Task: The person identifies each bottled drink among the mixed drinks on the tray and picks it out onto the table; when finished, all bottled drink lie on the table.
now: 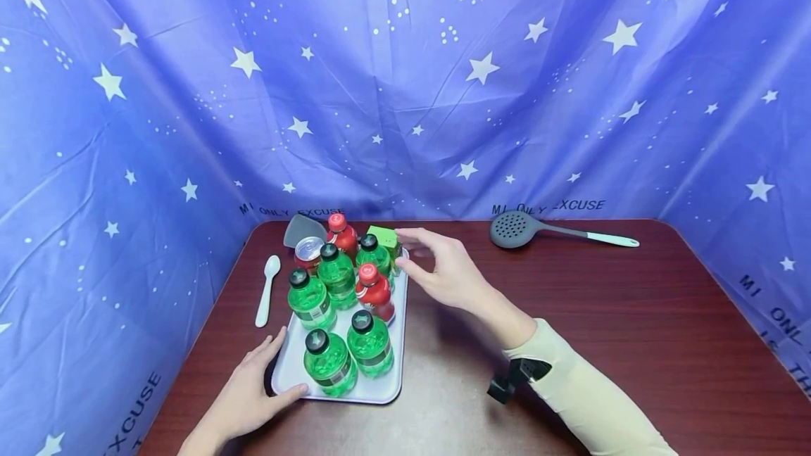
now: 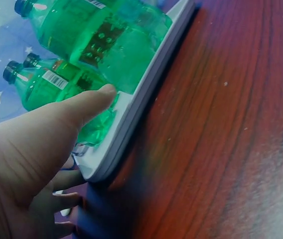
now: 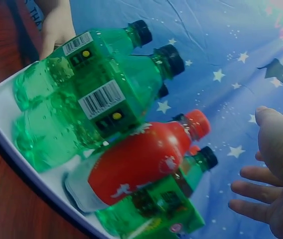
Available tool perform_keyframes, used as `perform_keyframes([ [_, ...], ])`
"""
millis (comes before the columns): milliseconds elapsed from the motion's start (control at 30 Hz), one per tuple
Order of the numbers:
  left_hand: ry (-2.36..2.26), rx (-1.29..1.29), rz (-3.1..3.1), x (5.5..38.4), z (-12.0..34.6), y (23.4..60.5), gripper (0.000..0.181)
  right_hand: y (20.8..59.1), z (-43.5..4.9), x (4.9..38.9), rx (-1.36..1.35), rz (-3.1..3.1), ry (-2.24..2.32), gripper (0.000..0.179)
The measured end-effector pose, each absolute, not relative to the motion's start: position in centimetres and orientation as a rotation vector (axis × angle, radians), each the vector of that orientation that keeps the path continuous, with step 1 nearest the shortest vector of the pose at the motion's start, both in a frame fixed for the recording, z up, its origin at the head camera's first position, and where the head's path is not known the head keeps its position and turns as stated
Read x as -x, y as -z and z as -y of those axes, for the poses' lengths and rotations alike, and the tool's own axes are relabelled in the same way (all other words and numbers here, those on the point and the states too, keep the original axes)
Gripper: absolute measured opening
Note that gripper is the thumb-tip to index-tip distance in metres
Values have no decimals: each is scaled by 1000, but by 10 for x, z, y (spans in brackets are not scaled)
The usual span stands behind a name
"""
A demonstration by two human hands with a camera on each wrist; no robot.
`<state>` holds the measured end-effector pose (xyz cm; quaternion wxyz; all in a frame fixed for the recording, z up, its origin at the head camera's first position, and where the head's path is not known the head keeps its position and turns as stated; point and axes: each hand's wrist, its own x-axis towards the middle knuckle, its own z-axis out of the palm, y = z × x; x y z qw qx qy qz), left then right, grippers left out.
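A white tray [image 1: 294,364] lies on the table, crowded with several green soda bottles [image 1: 369,354], two red bottles with red caps [image 1: 374,294], a soda can [image 1: 309,250] and a green box [image 1: 383,236]. My left hand [image 1: 248,389] is at the tray's near left corner, thumb over the front rim and fingers along the left side. In the left wrist view its thumb [image 2: 94,102] lies straight beside a green bottle [image 2: 101,45]. My right hand [image 1: 446,269] is by the far right corner, close to the green box, fingers spread and holding nothing in the right wrist view.
A white spoon [image 1: 268,290] lies left of the tray. Behind the can is a grey spatula head [image 1: 304,229]. A slotted skimmer [image 1: 514,229] with a mint handle lies at the back right. Blue star-patterned cloth [image 1: 405,90] surrounds the table.
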<state>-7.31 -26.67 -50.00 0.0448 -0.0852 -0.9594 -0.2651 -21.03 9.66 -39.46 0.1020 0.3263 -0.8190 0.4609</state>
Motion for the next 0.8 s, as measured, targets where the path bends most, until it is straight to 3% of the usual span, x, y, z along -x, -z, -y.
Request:
perform_keyframes([
  [400, 730, 210, 2988, 72, 266, 502, 119, 404, -67, 216, -987, 2454, -1314, 50],
  [800, 684, 123, 3034, 73, 267, 503, 127, 419, -50, 215, -1017, 2442, -1288, 38],
])
